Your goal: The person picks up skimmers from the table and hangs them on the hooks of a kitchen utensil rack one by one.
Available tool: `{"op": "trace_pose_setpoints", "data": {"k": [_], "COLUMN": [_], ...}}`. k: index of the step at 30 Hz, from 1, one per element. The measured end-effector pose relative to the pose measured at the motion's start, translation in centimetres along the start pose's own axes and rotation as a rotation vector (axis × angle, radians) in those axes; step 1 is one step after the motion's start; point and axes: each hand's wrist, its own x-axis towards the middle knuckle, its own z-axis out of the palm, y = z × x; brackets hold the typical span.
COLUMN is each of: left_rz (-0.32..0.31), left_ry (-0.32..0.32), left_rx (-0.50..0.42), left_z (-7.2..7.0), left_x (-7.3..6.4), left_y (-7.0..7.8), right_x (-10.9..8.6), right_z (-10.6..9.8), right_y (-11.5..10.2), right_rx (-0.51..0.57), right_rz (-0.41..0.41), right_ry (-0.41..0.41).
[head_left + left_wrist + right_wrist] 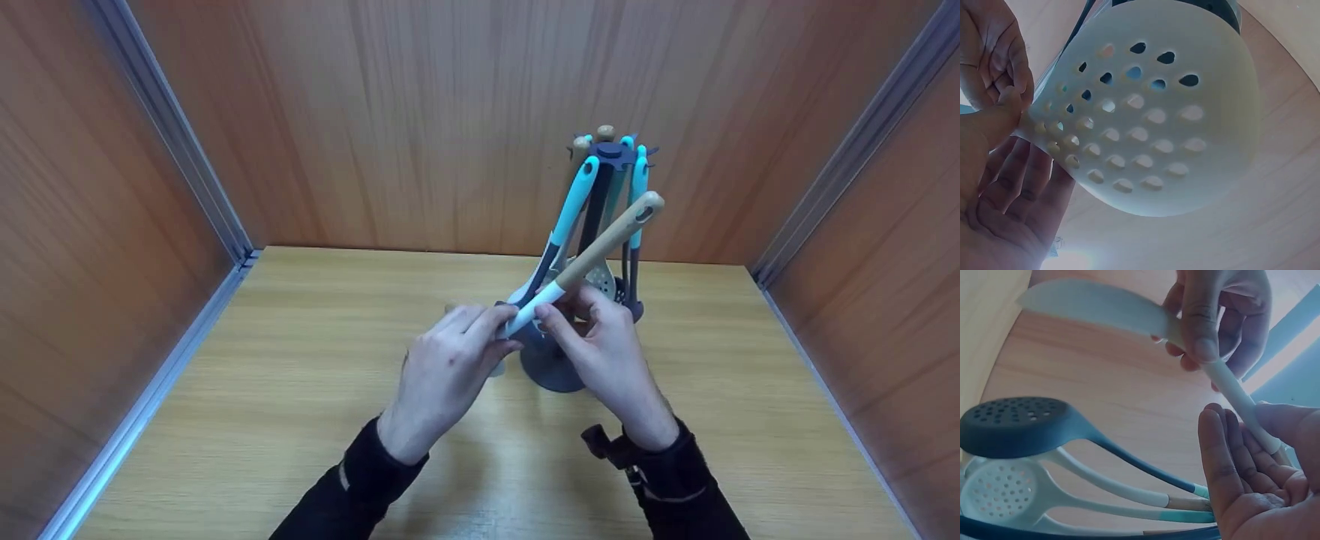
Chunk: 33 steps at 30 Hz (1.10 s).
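A white skimmer (536,304) with a beige wood-look handle (611,238) is held up at a slant, handle end toward the upper right. My left hand (446,367) pinches its white neck with thumb and fingers, close to the head. My right hand (607,360) has its thumb against the shaft farther up, fingers bent on the other side. The broad perforated head (1207,146) fills the left wrist view. Behind the hands stands a dark utensil stand (551,367) hung with several utensils, one a turquoise-handled utensil (576,199).
In the right wrist view a dark perforated skimmer (1016,433) and a white perforated one (1002,492) hang from the stand. A wooden tabletop (315,337) lies below, bounded by a back panel (420,127) and side panels with metal edge strips.
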Motion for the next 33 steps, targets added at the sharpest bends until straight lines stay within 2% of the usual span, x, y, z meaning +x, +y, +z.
{"op": "trace_pose_setpoints", "data": {"k": [6,12,20,25,33], "left_rz": [-0.003,0.007,0.034,0.02,-0.034], "left_ry": [-0.026,-0.035,0.015,0.011,-0.02], "left_rx": [-0.027,-0.044,0.011,0.024,0.011], "left_z": [0.2,0.3,0.2,0.1,-0.3], "left_x": [0.0,0.1,0.1,0.2,0.3], "left_y": [0.2,0.3,0.0,-0.3,-0.5], "right_x": [-0.1,0.0,0.2,0.7,1.5], "right_z": [-0.3,-0.4,-1.2,-2.0,-2.8], "right_y": [-0.1,-0.2,0.0,0.2,0.5], "right_rx": [0.036,0.028,0.025,-0.007,-0.056], "right_rz": [0.02,0.02,-0.026,0.015,0.086], "right_ry": [-0.004,0.004,0.066,0.092,0.066]}}
